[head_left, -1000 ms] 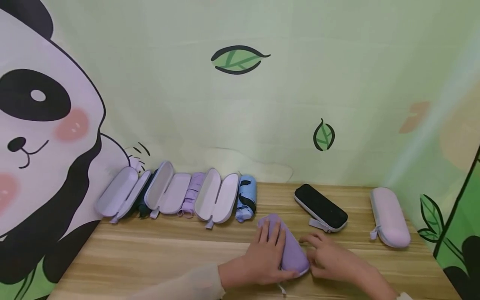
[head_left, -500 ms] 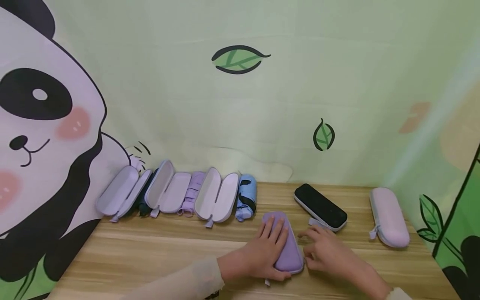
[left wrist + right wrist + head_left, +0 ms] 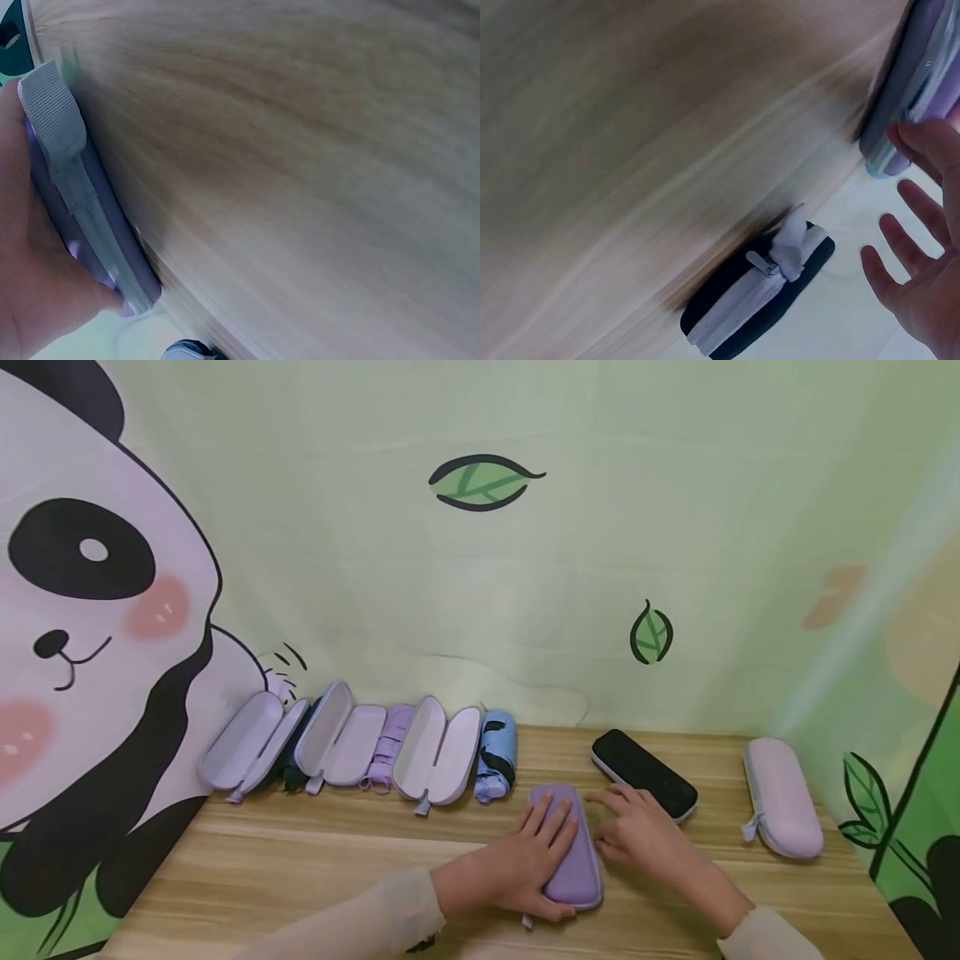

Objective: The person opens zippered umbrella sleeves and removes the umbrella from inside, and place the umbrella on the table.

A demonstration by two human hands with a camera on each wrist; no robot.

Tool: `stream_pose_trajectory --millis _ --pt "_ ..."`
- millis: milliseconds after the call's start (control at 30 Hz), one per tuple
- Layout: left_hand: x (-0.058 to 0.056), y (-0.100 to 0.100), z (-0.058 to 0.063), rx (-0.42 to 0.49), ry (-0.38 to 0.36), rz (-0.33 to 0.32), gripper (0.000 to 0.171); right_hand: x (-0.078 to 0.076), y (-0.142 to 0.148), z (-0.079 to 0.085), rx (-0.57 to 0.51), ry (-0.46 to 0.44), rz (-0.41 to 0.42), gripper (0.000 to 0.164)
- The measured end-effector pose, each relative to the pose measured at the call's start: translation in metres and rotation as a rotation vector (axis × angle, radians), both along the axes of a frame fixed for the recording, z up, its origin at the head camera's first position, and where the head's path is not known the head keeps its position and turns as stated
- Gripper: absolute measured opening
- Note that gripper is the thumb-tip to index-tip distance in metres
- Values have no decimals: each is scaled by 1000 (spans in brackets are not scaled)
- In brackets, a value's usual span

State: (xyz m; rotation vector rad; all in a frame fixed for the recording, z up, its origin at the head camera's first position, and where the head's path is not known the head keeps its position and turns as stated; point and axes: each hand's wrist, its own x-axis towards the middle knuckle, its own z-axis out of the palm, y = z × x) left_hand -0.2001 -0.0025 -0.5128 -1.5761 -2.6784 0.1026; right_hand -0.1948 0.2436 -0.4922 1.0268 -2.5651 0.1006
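Your left hand (image 3: 525, 864) lies over the elongated purple zip case (image 3: 573, 881), its fingers nearly straight and slightly spread across the lid, with the thumb at the near end beside a pale grey woven tab (image 3: 56, 112). The case rests on the wood-grain table (image 3: 300, 877), between your hands. Your right hand (image 3: 641, 835) has thumb and forefinger together at the case's pale zipper (image 3: 930, 79), pinching its largely hidden pull; the other fingers fan apart. Just beyond that hand sits a black oblong case with white zip trim (image 3: 641, 767); a closed pale pink case (image 3: 787, 797) lies farther right.
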Motion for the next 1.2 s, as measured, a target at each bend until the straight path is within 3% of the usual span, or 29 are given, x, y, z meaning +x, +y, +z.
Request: stream_pose_trajectory --millis 367,633,1000,1200 --pt "-4 -5 -1 -33 -45 -50 111 -30 -10 -16 -54 48 -159 7" --pt "-6 -7 2 -53 2 -82 109 -61 -18 -14 -24 64 -209 4" --pt "-8 -7 3 -76 19 -84 109 -70 -24 -15 -48 39 -212 6" --pt "-8 -7 6 -96 -9 -85 109 -68 -24 -12 -10 -3 -244 4"
